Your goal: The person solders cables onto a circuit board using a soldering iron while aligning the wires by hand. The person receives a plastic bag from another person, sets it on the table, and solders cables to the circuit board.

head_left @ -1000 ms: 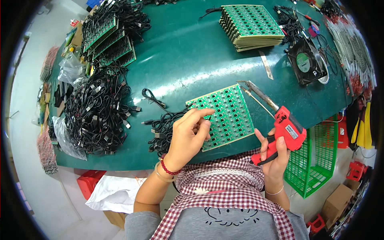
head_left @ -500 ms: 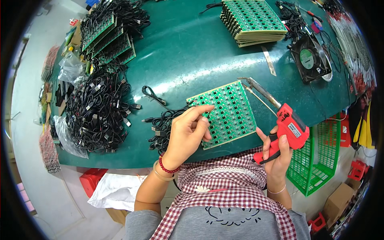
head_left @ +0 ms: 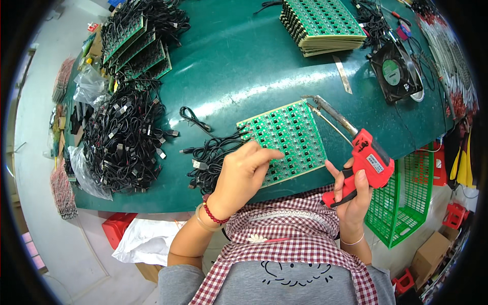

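A green circuit board panel (head_left: 297, 134) lies on the table before me, set with rows of small black parts. My left hand (head_left: 245, 170) hovers over its near left portion, index finger pointing across it and the other fingers curled in. Whatever those fingers hold, if anything, is hidden. Black cables (head_left: 216, 150) bunch left of the panel, some with ends at its left edge. My right hand (head_left: 353, 195) grips a red soldering gun (head_left: 373, 160) by its handle. The gun's metal tip and a thin tube beside it reach the panel's far right corner.
A big heap of black USB cables (head_left: 124, 142) covers the table's left side, with cabled panels (head_left: 134, 51) behind it. Stacked panels (head_left: 325, 28) stand at the back. A metal strip (head_left: 342, 75) and a black fan (head_left: 394, 73) lie right. A green basket (head_left: 399, 203) stands below the table edge.
My left hand has drawn slightly nearer to me and turned, its index finger now further right over the panel. More cable ends show at the panel's left edge. The soldering gun has barely moved.
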### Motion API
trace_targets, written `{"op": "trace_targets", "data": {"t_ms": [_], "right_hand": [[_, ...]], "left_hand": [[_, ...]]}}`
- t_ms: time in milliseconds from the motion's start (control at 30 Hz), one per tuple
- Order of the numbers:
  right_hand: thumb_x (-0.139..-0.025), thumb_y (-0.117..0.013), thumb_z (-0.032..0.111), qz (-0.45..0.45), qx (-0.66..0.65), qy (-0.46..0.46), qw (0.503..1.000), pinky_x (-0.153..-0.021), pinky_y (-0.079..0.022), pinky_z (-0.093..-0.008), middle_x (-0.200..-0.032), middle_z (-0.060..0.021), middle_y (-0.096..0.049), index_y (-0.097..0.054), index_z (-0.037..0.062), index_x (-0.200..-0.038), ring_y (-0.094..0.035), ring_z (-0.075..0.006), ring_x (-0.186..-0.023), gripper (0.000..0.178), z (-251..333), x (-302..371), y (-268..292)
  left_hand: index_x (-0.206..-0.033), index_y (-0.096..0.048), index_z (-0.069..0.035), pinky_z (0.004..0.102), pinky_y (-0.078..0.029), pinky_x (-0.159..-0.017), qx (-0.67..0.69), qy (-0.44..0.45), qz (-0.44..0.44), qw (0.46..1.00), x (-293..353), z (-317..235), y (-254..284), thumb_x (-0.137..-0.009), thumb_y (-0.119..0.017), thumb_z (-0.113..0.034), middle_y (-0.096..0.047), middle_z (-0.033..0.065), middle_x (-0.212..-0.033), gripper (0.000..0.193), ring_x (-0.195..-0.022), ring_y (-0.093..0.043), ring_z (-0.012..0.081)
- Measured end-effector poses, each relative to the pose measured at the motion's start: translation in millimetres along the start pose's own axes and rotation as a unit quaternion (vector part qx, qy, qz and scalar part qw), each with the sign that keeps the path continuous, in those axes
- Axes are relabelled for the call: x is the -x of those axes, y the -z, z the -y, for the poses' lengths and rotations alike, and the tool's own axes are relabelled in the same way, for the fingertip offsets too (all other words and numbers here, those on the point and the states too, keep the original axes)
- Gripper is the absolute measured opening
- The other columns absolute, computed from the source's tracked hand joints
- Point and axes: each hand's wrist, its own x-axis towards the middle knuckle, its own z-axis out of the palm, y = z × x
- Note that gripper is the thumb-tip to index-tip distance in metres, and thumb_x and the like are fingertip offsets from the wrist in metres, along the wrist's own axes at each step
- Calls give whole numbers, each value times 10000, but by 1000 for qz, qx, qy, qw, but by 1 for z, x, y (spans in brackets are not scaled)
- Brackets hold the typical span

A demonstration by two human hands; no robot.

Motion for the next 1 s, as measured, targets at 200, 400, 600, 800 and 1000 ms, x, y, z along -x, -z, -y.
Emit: {"op": "trace_targets", "data": {"t_ms": [200,400,600,800,1000], "right_hand": [[-941,-496,264,16,-19,-9,1000,-930,-486,-485,-593,-74,-514,-490,-26,-1062,-445,-116,-407,314,3,6,11],[-947,-513,377,60,95,-36,993,-712,-553,-379,-589,-58,-507,-476,-47,-1129,-477,-112,-455,462,4,31,32],[-844,-679,408,96,153,-118,976,-578,-475,-271,-718,-82,-602,-556,-48,-1099,-551,-123,-593,537,12,56,51],[-862,-644,414,124,217,-139,958,-525,-419,-253,-698,-85,-599,-555,-47,-1101,-515,-116,-562,527,3,68,55],[-882,-610,469,142,245,-141,949,-499,-393,-249,-685,-106,-596,-574,-56,-958,-498,-118,-536,532,-2,73,56]], "left_hand": [[-1028,-602,-45,357,-422,-658,-266,-63,-36,961,25,-19,-7,-763,-664,-58,-518,49,-751,272,-689,-540,210],[-872,-595,-92,395,-338,-813,-324,-66,-44,943,44,-3,-10,-749,-697,-74,-529,24,-767,161,-756,-513,205],[-820,-612,-96,370,-334,-770,-309,-94,-78,943,45,1,-11,-710,-725,-72,-502,9,-758,160,-715,-512,184],[-810,-611,-97,353,-327,-732,-310,-73,-109,942,45,10,-18,-696,-727,-58,-517,8,-749,167,-708,-514,178],[-806,-603,-102,352,-328,-742,-300,-73,-117,944,44,14,-19,-700,-717,-55,-514,8,-731,162,-692,-506,182]]}}
